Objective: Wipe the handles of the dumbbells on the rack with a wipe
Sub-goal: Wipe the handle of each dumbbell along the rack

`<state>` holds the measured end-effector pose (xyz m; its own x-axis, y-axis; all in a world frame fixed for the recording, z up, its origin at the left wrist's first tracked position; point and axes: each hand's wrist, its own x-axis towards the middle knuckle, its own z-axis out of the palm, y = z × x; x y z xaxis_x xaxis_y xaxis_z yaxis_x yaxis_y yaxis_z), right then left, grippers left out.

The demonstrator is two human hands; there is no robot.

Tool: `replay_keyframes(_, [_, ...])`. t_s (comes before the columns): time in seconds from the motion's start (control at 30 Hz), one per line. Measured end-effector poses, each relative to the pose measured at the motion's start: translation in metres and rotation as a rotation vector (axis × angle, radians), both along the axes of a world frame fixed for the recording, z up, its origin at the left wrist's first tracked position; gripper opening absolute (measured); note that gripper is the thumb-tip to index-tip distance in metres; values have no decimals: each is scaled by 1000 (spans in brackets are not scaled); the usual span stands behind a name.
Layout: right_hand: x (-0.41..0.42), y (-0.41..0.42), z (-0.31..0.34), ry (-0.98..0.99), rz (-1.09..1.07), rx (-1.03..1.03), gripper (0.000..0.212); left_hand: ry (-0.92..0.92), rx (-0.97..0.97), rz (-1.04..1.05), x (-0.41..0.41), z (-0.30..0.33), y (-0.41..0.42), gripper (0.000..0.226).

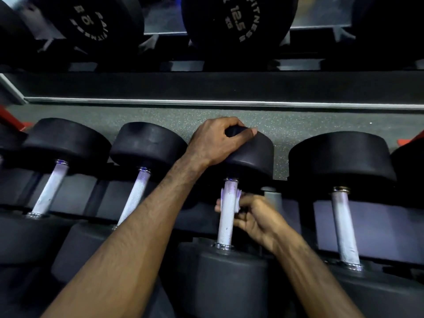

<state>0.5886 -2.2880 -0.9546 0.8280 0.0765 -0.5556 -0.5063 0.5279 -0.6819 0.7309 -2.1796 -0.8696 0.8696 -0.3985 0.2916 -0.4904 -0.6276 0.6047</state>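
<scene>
Several black dumbbells with knurled silver handles lie side by side on the lower rack. My left hand [218,140] grips the top of the far head [254,154] of the third dumbbell, fingers curled over its edge. My right hand [251,216] holds a white wipe [238,198] wrapped around the upper part of that dumbbell's handle [226,228]; the wipe shows on both sides of the bar, and fingertips peek out at the handle's left. The near head [229,278] sits below between my forearms.
Neighbouring handles stand to the left [135,196] [50,189] and right [344,228]. An upper shelf carries bigger dumbbells, one marked 12.5 [238,19]. Grey speckled floor [298,125] shows behind the rack. Red frame parts [13,120] sit at the far edges.
</scene>
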Motion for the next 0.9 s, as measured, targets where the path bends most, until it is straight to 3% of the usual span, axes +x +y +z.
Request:
replay_keyframes(0.13, [-23, -1, -7, 41, 184, -46, 37, 9, -17, -2, 0, 0, 0, 51])
replay_keyframes(0.3, [9, 0, -3, 24, -45, 98, 39, 29, -24, -18, 0, 0, 0, 51])
replay_keyframes(0.5, [-19, -1, -5, 47, 192, -32, 40, 16, -34, -19, 0, 0, 2, 47])
replay_keyframes(0.63, [4, -5, -3, 6, 60, 37, 40, 9, -28, -22, -1, 0, 1, 51])
replay_keyframes(0.7, [2, -7, -7, -8, 75, -15, 40, 6, -37, -26, -1, 0, 1, 51])
replay_keyframes(0.8, [-27, -9, -15, -38, 312, -289, 37, 12, -55, -34, -1, 1, 2, 47])
replay_keyframes(0.9, [-29, -10, -16, -59, 333, -284, 34, 11, -47, -31, -1, -1, 1, 45])
